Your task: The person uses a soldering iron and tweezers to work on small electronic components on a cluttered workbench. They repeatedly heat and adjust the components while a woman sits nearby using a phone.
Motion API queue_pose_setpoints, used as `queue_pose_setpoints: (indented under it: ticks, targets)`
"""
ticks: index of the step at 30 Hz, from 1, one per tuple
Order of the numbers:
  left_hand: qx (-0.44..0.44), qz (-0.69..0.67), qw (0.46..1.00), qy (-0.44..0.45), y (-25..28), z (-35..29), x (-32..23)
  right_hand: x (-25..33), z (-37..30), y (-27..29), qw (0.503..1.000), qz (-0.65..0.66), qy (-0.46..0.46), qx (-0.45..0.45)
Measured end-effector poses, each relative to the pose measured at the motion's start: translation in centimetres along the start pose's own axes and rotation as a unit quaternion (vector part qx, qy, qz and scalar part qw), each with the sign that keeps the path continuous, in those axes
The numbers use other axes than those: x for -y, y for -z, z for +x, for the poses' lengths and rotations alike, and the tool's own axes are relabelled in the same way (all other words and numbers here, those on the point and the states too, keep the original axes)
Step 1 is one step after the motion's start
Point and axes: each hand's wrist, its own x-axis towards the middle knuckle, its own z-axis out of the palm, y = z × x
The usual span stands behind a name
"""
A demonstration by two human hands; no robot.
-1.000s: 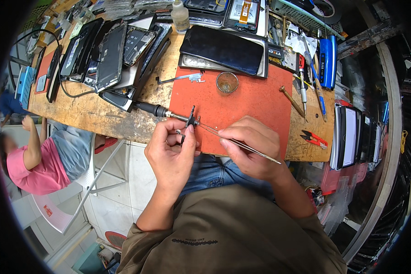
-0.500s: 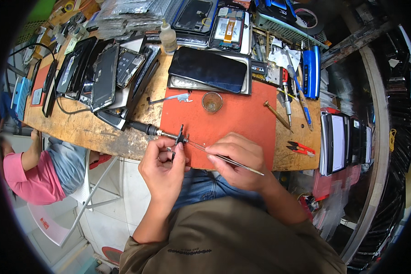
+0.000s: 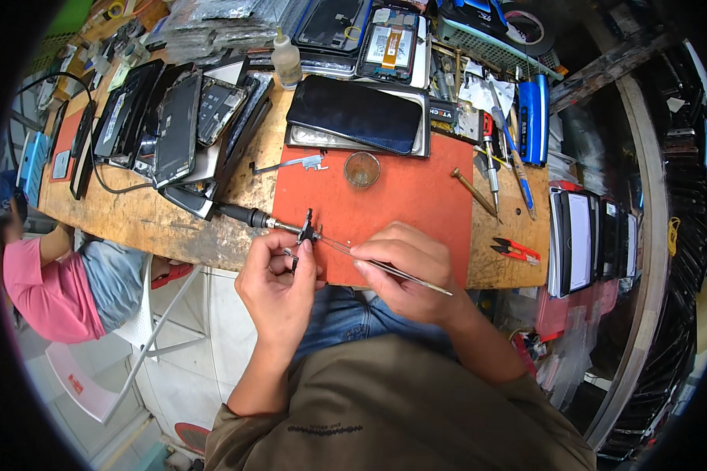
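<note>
Between its thumb and fingers, my left hand pinches a small black part, too small to name exactly, held above the near edge of an orange-red mat. My right hand is closed on metal tweezers, their tips pointing left at the part's right side. Whether the tips touch it I cannot tell. A soldering iron with a black handle lies to the left, its metal end reaching right up to the part. Farther off on the mat stands a small round glass dish with brownish residue.
A dark phone rests on a tray behind the dish. Stacked phone parts fill the left, near a dropper bottle. A screwdriver and red snips lie right. Someone in pink sits at left.
The whole view has shifted slightly, with the bench a little higher and farther left. Both hands keep nearly the same pose, the tweezers still beside the black part.
</note>
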Motion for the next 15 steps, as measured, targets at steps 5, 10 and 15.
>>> queue_pose_setpoints:
  ticks: [5, 10, 15]
  targets:
    - [-0.003, -0.012, 1.000, 0.010, -0.06, -0.05, -0.19, -0.16, 0.09, -0.08, 1.000, -0.007, 0.007, -0.006]
    - [-0.002, -0.007, 1.000, -0.002, -0.07, -0.05, -0.22, -0.09, 0.10, -0.02, 1.000, -0.012, 0.001, -0.004]
    - [0.000, -0.010, 1.000, -0.002, 0.00, -0.02, -0.15, -0.10, 0.12, -0.05, 1.000, -0.014, 0.005, -0.006]
